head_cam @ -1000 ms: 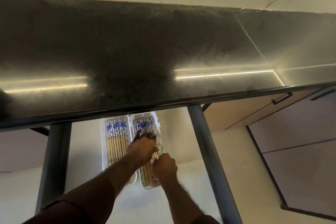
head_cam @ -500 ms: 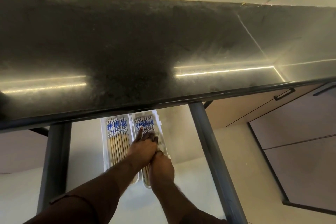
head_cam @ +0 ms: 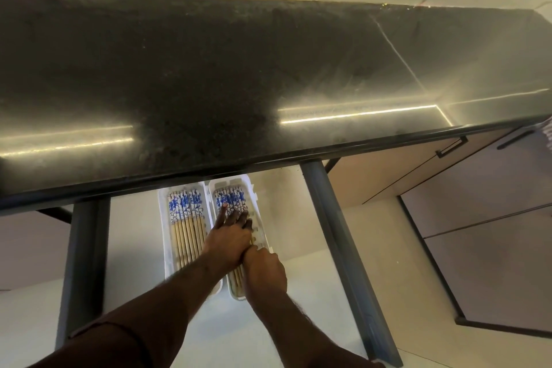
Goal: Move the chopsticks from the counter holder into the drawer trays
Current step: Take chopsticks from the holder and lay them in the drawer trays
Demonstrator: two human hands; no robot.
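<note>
Since a second ago, the left hand (head_cam: 228, 240) has flattened out and slid further up the right tray (head_cam: 256, 199), its fingers now stretched straight over the blue-patterned ends of the chopsticks (head_cam: 231, 199) there, where earlier they were bunched lower down. Meanwhile the right hand (head_cam: 264, 267) has turned over the near half of that same tray, knuckles up.

Pressing flat looks meant to level the bundle so the sticks lie side by side. Both trays sit in the open drawer (head_cam: 134, 233) just below the dark tabletop (head_cam: 209, 84) edge, lengthwise, patterned ends toward the tabletop, which suits the sticks' length and keeps them from crossing. Left of the right tray, the left tray (head_cam: 163, 236) holds its own neat row (head_cam: 186, 218), untouched.

Left grip: spread apart, fingers straight, resting on the sticks. Right grip: fingers curl downward out of sight, so I cannot tell whether they pinch the thin ends or merely rest. Both forearms reach forward and down, converging over the right tray, wrists nearly touching. No holder shows on the tabletop.
</note>
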